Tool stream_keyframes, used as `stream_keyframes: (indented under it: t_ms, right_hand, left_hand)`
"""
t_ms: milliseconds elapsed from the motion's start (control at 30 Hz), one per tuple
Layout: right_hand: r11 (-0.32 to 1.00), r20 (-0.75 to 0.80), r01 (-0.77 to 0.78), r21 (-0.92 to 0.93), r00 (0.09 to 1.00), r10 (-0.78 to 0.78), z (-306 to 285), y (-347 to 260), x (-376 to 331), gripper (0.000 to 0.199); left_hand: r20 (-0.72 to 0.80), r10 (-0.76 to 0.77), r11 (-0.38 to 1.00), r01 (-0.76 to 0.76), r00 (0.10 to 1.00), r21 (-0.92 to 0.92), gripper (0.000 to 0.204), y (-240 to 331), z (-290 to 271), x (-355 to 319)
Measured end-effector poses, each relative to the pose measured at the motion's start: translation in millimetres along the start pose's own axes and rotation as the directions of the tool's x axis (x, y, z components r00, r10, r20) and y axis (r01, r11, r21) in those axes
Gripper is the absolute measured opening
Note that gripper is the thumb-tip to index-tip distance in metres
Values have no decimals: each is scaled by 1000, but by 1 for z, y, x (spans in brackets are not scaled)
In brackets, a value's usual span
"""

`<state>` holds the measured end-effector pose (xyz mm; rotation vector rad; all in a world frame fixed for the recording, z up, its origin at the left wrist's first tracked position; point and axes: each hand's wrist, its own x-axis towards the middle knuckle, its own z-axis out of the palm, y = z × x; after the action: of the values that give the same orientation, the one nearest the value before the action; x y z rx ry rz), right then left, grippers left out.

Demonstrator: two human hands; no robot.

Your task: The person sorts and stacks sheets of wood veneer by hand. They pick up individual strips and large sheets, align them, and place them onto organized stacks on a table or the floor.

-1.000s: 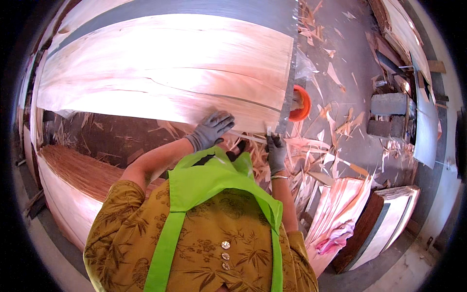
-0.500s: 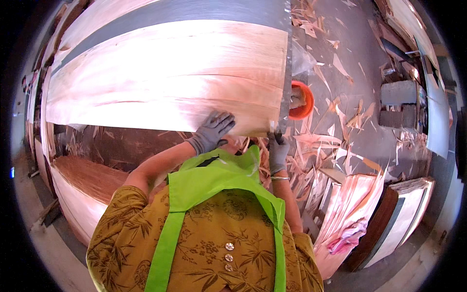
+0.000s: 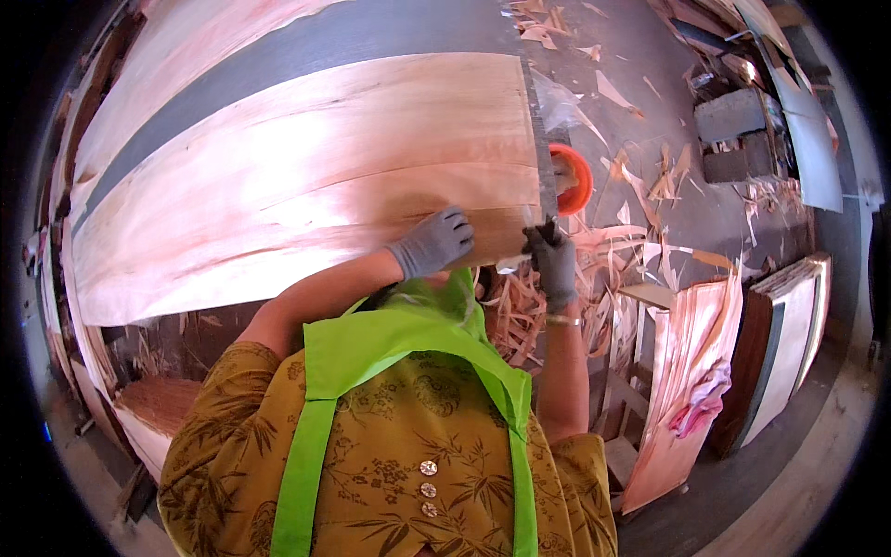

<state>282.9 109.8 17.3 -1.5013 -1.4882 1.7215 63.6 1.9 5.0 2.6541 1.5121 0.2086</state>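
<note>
The wood sheet (image 3: 325, 176) lies on the counter (image 3: 306, 60). The left hand (image 3: 433, 243) rests palm-down near its front edge, gripping nothing; whether the right hand (image 3: 553, 265), curled by the corner, grips anything, I cannot tell. An uneven pull could split it.

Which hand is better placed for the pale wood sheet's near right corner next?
Likely right: the grey-gloved right hand is beside it; the grey-gloved left hand is farther left, over the pale sheet.

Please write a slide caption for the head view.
Gloved left hand on a pale wood sheet, gloved right hand near its corner.
</note>
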Motion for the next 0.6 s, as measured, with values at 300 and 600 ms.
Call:
stream_keyframes:
  t_ms: [300,600]
  right_hand:
    - [953,-77,-141,268,983,167,5,27,51,11]
    - [989,-131,-128,-70,984,119,28,54,-20,16]
  left_hand:
    - [-192,-53,991,75,980,111,46,-15,36,79]
    - [-16,-92,991,93,996,95,40,-6,30,85]
